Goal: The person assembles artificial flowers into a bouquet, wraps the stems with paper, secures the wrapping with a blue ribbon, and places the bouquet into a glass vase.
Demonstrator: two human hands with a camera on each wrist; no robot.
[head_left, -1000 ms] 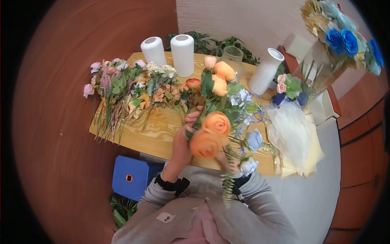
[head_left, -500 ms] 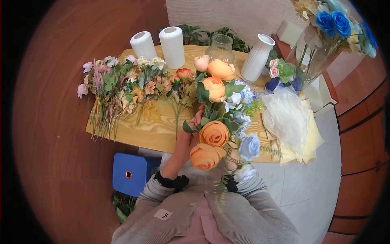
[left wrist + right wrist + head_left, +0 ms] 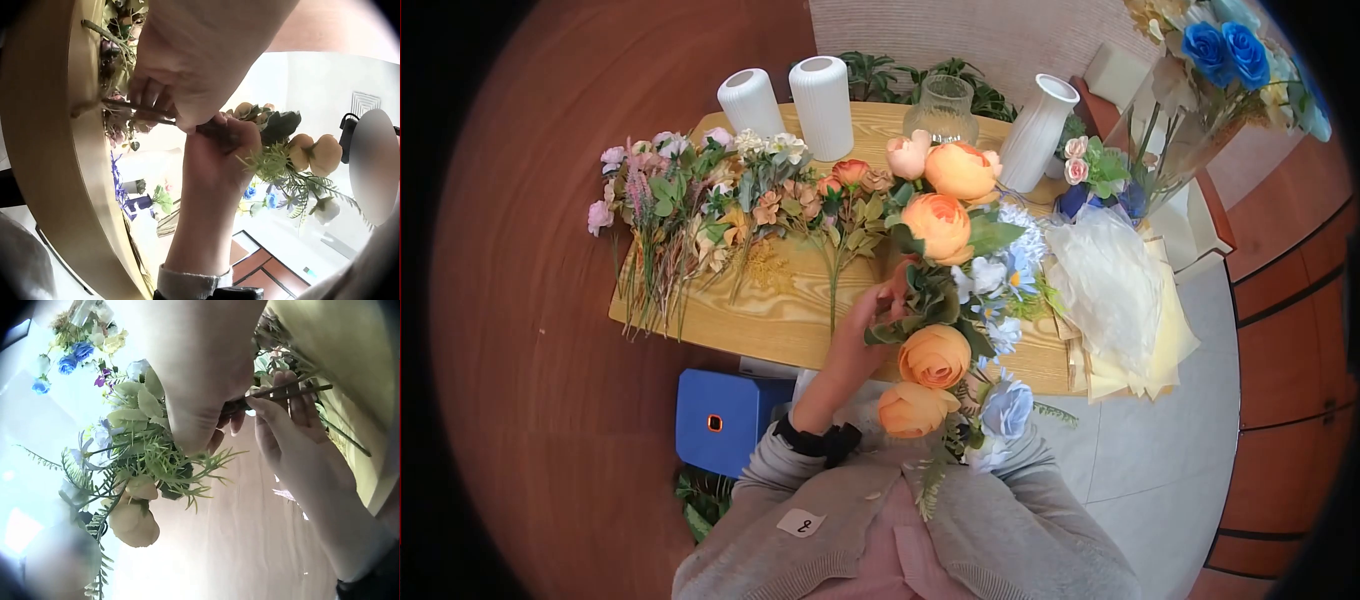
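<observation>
A bouquet of artificial flowers [image 3: 935,358], with orange roses, pale blue blooms and fern sprigs, is held up in front of the torso. My right hand [image 3: 200,394] grips its gathered stems just under the blooms; in the head view the flowers hide that hand. Lower on the bundle, my left hand [image 3: 868,322] pinches the stems [image 3: 294,392] between thumb and fingers. Its thumb and fingers show close beside the right hand in the left wrist view, where the left hand [image 3: 181,75] lies over the stem ends [image 3: 134,107]. The blooms lean toward the body.
Loose artificial flowers [image 3: 670,215] lie along the left of the wooden table [image 3: 790,335]. White vases [image 3: 822,110] and a glass vase [image 3: 945,108] stand at the back. Wrapping sheets [image 3: 1115,290] lie on the right, near a blue-rose bouquet [image 3: 1225,55]. A blue box [image 3: 725,425] stands below.
The bouquet has turned and dropped slightly toward the body, its lower orange roses now lower in view. Both hands stay on the stems. The head view has shifted a little.
</observation>
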